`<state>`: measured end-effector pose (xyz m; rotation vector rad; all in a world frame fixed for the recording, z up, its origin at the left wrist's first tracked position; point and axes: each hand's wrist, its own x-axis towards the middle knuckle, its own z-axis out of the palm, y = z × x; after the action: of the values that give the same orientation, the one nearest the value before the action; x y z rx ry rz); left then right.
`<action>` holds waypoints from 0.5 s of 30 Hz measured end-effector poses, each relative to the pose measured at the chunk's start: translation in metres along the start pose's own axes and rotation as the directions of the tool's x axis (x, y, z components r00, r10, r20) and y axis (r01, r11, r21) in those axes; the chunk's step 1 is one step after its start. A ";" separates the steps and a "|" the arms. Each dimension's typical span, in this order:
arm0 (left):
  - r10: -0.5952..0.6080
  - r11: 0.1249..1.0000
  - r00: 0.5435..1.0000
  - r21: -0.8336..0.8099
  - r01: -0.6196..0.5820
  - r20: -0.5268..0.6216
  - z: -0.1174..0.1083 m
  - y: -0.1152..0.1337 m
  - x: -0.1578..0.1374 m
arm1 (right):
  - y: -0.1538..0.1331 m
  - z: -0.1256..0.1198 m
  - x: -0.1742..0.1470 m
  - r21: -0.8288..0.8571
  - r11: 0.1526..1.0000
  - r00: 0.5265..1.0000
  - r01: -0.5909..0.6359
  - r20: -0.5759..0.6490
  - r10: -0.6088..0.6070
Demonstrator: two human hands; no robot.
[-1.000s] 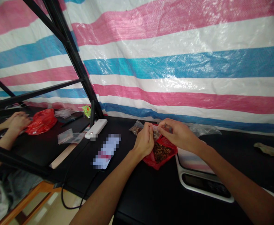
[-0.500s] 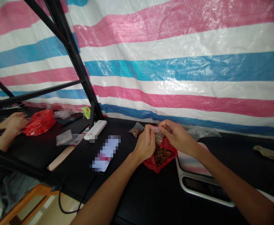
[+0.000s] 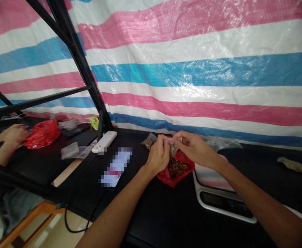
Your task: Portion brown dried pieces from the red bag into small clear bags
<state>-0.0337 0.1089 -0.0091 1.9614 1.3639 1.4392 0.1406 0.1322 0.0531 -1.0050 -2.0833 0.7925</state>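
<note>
A small clear zip bag [image 3: 173, 148] with brown bits inside hangs between my hands, its top edge stretched level. My left hand [image 3: 159, 153] pinches one upper corner, fingers closed. The other end of that edge is gripped by my right hand [image 3: 192, 146], thumb against forefinger. Just below lies an open red plastic bag [image 3: 173, 181] full of dry brown pieces [image 3: 177, 167]. Behind my left hand rests another small filled bag [image 3: 149, 140], partly covered. A white kitchen scale [image 3: 199, 194] stands under my right forearm.
A phone [image 3: 117, 167] and a white power strip [image 3: 104, 142] lie to the left, with a black cable. Clear plastic bags [image 3: 222, 143] lie behind the scale. Past the black metal frame [image 3: 81, 65], another person's hands [image 3: 15, 135] work beside a red bag [image 3: 43, 133].
My fingers have shifted slightly along the zip bag's top edge, and the bag is held more level. The whole view has moved a little.
</note>
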 end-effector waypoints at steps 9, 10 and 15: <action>-0.001 0.991 1.000 -0.134 0.005 0.028 0.002 0.003 -0.002 | -0.005 0.003 -0.001 -0.079 0.997 0.997 0.025 -0.066 -0.030; -0.012 0.988 1.000 -0.154 0.015 0.020 0.003 0.002 -0.003 | -0.005 0.003 -0.001 -0.067 0.997 0.997 0.024 -0.069 -0.029; -0.055 0.966 0.998 -0.253 0.045 -0.034 0.007 0.002 -0.002 | -0.002 0.003 0.000 0.007 0.999 0.998 0.033 -0.061 -0.033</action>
<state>-0.0268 0.1073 -0.0114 1.7333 1.1721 1.5525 0.1375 0.1301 0.0530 -0.9765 -2.0382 0.7438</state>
